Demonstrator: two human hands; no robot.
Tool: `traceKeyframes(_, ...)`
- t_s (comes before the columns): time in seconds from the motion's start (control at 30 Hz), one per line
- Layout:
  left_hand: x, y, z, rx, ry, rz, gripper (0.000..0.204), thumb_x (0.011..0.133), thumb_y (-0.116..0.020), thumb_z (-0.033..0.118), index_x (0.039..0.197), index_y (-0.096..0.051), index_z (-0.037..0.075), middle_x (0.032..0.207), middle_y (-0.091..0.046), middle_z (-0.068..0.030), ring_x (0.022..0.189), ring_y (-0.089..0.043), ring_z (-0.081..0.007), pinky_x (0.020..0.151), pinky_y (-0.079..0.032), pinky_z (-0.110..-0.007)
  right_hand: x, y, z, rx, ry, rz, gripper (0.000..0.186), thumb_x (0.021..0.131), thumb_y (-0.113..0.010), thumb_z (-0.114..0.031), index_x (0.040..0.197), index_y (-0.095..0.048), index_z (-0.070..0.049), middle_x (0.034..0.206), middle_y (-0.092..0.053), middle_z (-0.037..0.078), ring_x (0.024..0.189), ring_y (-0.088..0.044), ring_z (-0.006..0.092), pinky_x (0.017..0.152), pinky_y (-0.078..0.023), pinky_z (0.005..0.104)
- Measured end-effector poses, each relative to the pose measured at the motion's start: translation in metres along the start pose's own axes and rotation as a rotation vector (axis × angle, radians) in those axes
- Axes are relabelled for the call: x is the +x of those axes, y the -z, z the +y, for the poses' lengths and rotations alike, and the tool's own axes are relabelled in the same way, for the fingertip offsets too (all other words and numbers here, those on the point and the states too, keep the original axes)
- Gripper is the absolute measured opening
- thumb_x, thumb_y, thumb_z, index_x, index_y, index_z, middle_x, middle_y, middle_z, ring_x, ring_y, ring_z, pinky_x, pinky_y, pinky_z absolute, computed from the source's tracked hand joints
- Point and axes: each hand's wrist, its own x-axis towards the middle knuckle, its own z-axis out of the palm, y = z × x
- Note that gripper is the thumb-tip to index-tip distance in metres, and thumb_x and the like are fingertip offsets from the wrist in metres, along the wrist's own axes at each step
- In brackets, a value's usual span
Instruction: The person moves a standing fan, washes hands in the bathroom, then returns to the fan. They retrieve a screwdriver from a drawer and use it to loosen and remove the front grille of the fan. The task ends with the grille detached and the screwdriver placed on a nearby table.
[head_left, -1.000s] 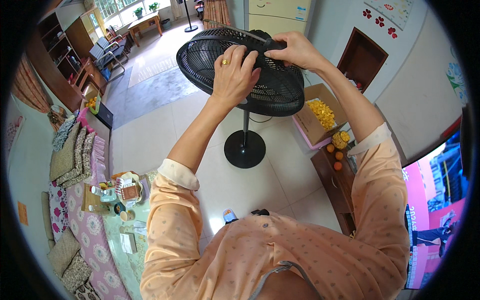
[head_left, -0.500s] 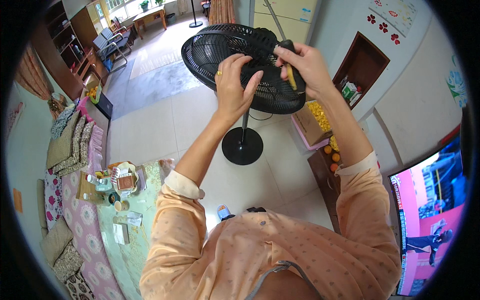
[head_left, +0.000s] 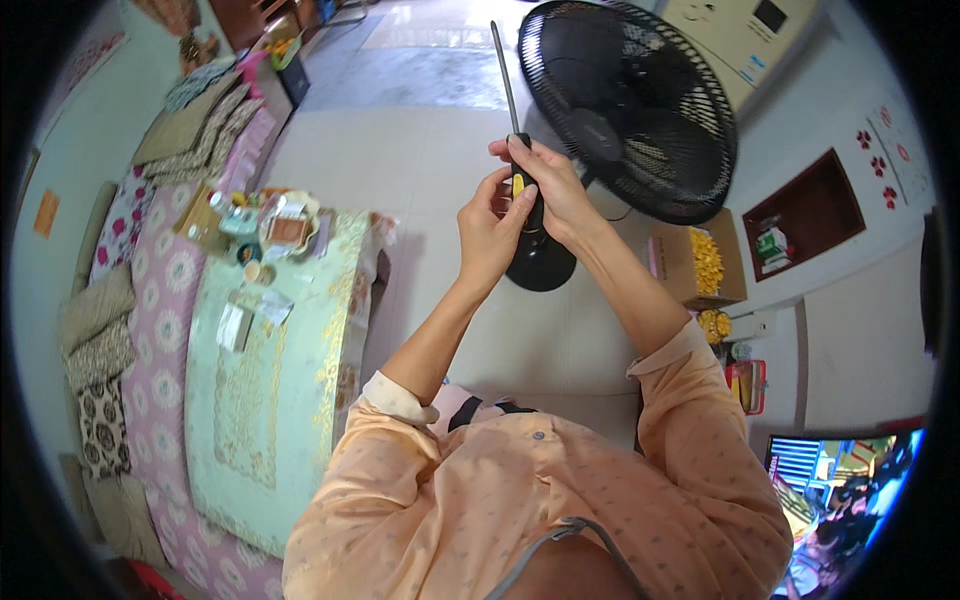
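Observation:
A long screwdriver [head_left: 518, 186] with a black and yellow handle is held between my two hands, its metal shaft pointing up and away. My left hand [head_left: 488, 228] closes on the handle from the left, thumb across it. My right hand [head_left: 556, 188] grips the upper handle from the other side, fingers near the shaft. Just beyond and to the right is a black standing fan [head_left: 630, 105], its round grille tilted. Neither hand touches the fan. The fan's round base [head_left: 542, 262] stands on the floor, partly hidden behind my hands.
To the left, a low table [head_left: 270, 420] with a pale green cloth bears a basket, cups and bottles, beside a cushioned sofa [head_left: 165, 300]. On the right are a cardboard box [head_left: 735, 268] with yellow contents, a wall niche [head_left: 815, 215] and a lit television [head_left: 845, 510].
My hands have left the fan's grille and come together on the screwdriver, which the right hand held alone before. The view has turned, so the fan now appears further right.

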Motion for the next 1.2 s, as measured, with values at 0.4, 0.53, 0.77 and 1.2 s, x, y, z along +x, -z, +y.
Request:
traceKeyframes(0.4,-0.103,0.233,-0.129,0.119,0.499,0.340,0.031,0.082,-0.068,0.011,0.108,-0.059,-0.004,0.085,-0.063,-0.0017,0.074,-0.056,-0.0070,0.065,-0.046,-0.022,0.029,-0.141,0.238,-0.173,-0.457,-0.260,0.026,0.093,-0.057,-0.031,0.103,-0.059,-0.007,0.093,-0.061,0.003,0.085,-0.056,0.0108,0.078,-0.046,0.0272)
traceKeyframes(0.53,-0.139,0.337,-0.199,0.503,0.674,0.396,0.032,0.079,-0.070,0.017,0.101,-0.061,-0.004,0.081,-0.066,-0.0064,0.069,-0.061,-0.0112,0.062,-0.048,-0.025,0.045,-0.189,0.314,-0.235,-0.579,-0.192,0.025,0.091,-0.059,-0.027,0.101,-0.060,-0.005,0.089,-0.061,0.003,0.081,-0.056,0.0111,0.075,-0.046,0.0264)
traceKeyframes(0.77,-0.165,0.463,-0.287,0.929,0.808,0.140,0.029,0.078,-0.062,0.026,0.090,-0.059,-0.001,0.086,-0.065,-0.0207,0.079,-0.063,-0.0365,0.071,-0.050,-0.044,0.071,-0.250,0.408,-0.188,-0.729,-0.151,0.027,0.090,-0.059,-0.025,0.102,-0.060,-0.001,0.089,-0.062,0.008,0.080,-0.058,0.0151,0.074,-0.050,0.0285)
traceKeyframes(1.2,-0.190,0.533,-0.352,1.330,0.738,0.029,0.029,0.078,-0.067,0.022,0.098,-0.054,0.006,0.093,-0.061,-0.0127,0.084,-0.063,-0.0307,0.071,-0.049,-0.045,0.085,-0.312,0.569,0.049,-0.980,-0.051,0.058,0.094,-0.046,-0.048,0.131,-0.042,-0.004,0.120,-0.053,0.014,0.109,-0.052,0.0246,0.090,-0.044,0.0400)
